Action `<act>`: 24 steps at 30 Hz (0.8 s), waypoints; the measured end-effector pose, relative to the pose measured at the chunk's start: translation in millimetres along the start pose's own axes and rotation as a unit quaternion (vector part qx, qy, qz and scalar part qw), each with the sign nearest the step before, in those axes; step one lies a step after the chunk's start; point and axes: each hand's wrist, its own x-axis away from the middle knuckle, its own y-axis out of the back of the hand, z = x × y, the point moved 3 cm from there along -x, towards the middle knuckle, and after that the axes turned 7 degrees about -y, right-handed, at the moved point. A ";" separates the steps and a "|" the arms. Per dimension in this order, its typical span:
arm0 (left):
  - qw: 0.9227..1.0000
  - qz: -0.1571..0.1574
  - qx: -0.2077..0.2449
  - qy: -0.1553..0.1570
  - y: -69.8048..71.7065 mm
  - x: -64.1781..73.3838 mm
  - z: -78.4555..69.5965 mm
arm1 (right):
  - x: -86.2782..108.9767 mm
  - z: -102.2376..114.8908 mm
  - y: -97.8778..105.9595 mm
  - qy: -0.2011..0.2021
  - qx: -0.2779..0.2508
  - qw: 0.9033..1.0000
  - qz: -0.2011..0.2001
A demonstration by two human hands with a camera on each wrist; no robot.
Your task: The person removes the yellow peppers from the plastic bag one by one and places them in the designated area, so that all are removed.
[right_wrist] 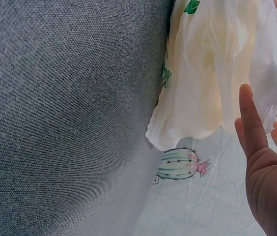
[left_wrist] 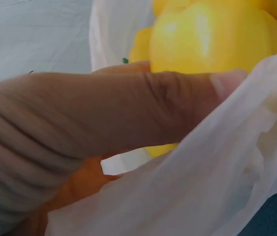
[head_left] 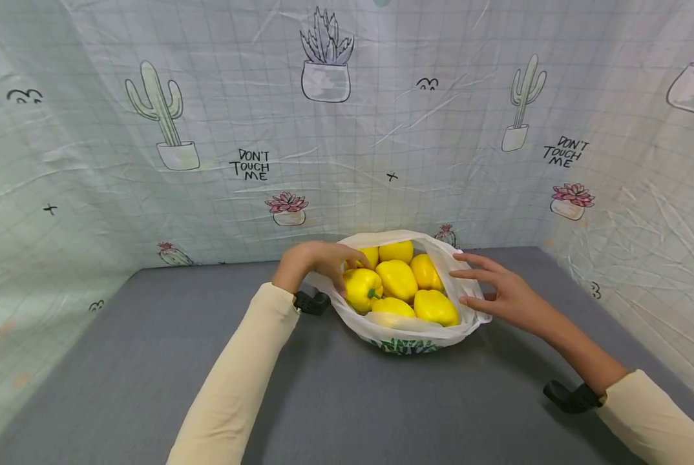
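A white plastic bag (head_left: pixel 470 320) with a green leafy print lies with its mouth open, several yellow bell peppers (head_left: pixel 396 280) inside. My left hand (head_left: pixel 324 257) reaches over the bag's left rim, its fingers bent down among the peppers at that side. In the left wrist view the thumb (left_wrist: pixel 178 101) lies nearly straight between a large yellow bell pepper (left_wrist: pixel 212 37) and the bag's film (left_wrist: pixel 178 196); most other fingers are hidden. My right hand (head_left: pixel 501 290) is at the bag's right side with fingers spread, fingertips at the film (right_wrist: pixel 266 83).
The bag sits on a grey cloth-covered table (head_left: pixel 417 407) near its back edge. Behind and beside it hangs a pale curtain (head_left: pixel 393 142) printed with cacti. A black device (head_left: pixel 574 395) is strapped on each wrist.
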 end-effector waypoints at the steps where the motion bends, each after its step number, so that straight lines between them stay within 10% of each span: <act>1: 1.000 0.002 -0.006 0.002 -0.2 -1.4 -0.6 | -0.4 0.4 0.2 0.001 0.002 1.000 -0.001; 14: 0.999 0.022 -0.026 0.013 -7.0 -11.4 -8.7 | -2.2 5.0 -0.9 0.006 0.010 1.000 0.006; 24: 0.997 0.027 -0.014 -0.075 -12.9 -10.3 -11.3 | -1.6 4.9 0.7 0.015 0.017 1.000 0.003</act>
